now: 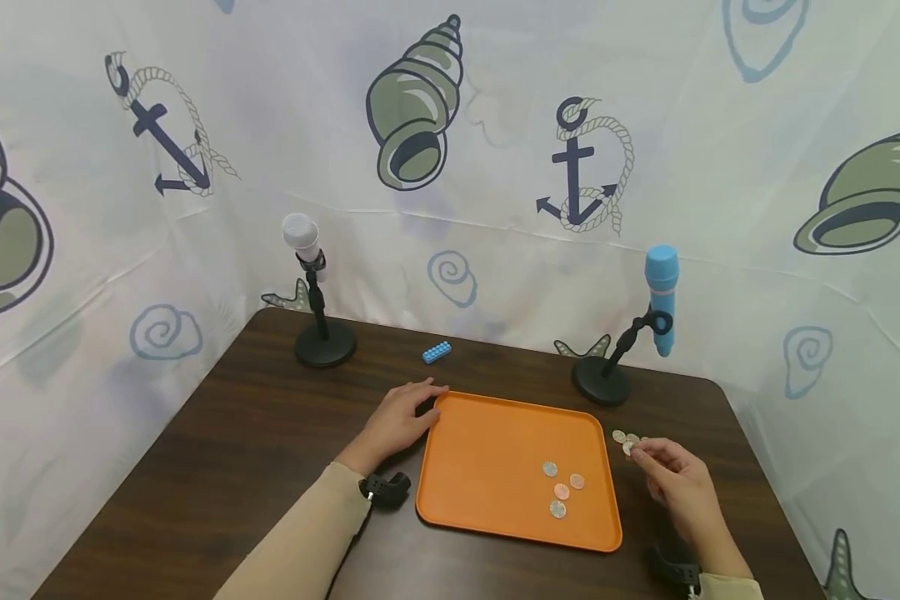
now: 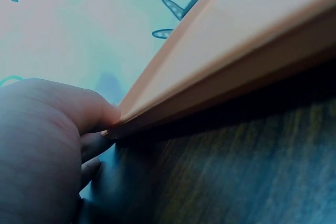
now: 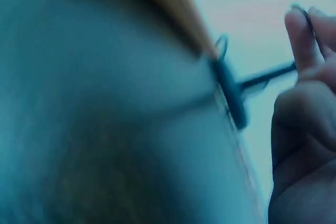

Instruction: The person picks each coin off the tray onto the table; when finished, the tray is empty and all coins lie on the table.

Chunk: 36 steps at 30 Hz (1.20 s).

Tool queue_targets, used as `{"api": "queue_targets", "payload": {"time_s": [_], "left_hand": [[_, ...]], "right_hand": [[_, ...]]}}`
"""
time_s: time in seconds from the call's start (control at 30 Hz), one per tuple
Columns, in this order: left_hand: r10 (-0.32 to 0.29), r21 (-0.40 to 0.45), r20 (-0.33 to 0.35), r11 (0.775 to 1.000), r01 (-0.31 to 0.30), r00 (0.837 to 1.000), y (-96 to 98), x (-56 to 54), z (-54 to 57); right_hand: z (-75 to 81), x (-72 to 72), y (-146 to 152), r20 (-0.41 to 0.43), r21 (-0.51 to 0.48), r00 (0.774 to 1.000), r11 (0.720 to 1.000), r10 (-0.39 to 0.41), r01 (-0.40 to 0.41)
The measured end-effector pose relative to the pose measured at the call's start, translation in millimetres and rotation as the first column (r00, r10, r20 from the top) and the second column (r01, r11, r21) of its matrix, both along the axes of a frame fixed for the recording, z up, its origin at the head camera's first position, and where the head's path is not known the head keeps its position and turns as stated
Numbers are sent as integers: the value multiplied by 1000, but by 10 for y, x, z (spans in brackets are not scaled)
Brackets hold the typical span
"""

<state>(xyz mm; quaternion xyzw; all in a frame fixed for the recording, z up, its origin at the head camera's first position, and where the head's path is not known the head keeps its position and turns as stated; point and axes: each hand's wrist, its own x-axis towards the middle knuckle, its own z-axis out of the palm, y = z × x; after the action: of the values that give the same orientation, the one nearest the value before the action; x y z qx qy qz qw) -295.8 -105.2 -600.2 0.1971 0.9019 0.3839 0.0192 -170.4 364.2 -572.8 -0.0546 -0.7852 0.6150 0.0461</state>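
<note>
Soft, even light fills the head view, leaving the white fabric backdrop printed with shells and anchors (image 1: 510, 175) bright, pale glare on the near part of the dark brown wood-grain table (image 1: 195, 467). The left wrist view is dimmer and blue-tinted, the shallow orange rectangular tray (image 2: 268, 11) washed out above deep shadow. Blur (motion or poor focus, I cannot tell) smears the teal-cast right wrist view's tabletop.
</note>
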Motion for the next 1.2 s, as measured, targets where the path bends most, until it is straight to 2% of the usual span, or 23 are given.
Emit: {"api": "queue_targets", "payload": {"time_s": [0.13,0.37,0.57,0.8,1.2], "left_hand": [[-2,0,2,1000,2,1000,26,-24,29],[-15,-10,-4,1000,14,1000,37,-85,69],[-20,-13,-6,1000,19,1000,15,-75,78],[-33,-17,-20,999,33,999,23,-59,65],[-24,-8,-20,1000,24,1000,13,-7,16]], "right_hand": [[-119,-23,127,58,-31,998,999,21,-19],[-149,-86,198,86,19,993,996,83,-84],[-163,-111,156,143,39,989,998,45,-51],[-185,-144,182,194,81,980,995,34,-51],[-175,-137,165,198,118,979,990,48,-72]]}}
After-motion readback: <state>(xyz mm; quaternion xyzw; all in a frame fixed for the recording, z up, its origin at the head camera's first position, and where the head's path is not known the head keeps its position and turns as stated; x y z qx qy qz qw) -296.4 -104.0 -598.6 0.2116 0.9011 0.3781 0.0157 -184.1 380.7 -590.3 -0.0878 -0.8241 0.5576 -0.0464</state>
